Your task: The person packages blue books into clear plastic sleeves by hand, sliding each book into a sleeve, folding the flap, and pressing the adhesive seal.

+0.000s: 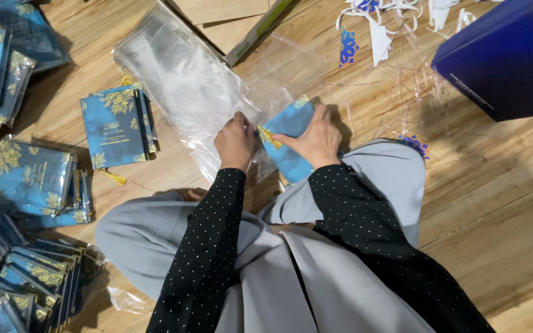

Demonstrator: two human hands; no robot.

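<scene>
Wooden plank floor [501, 203] fills the view; I am looking down from the head camera at a seated person's lap in grey cloth, with both arms in black dotted sleeves.

Left hand [235, 143]: fingers closed, pinching the edge of a clear plastic sleeve [183, 80] at its near end. That sleeve lies on the floor and runs away from the hand toward the far left.

Right hand [317, 140]: fingers curled over a blue card with gold leaf print [291, 161], holding it at the sleeve's near end. Card is tilted, with its gold corner pointing at the left hand. Both hands sit just beside each other, the card between them, right in front of the knees. I cannot tell whether the card's tip is already inside the sleeve.

Surroundings:
- Small stack of matching blue cards [115, 126] on the floor left of the hands, unwrapped, with a gold tassel [116, 177] at its near corner.
- Wrapped cards in glossy sleeves piled at the far left edge [29, 176] and fanned out at the near left [32, 277].
- Dark blue box [507, 58] at the far right.
- White and blue paper scraps [371, 24] at the far side, centre right.
- Brown cardboard pieces [229, 21] at the far centre, touching the far end of the sleeve.
</scene>
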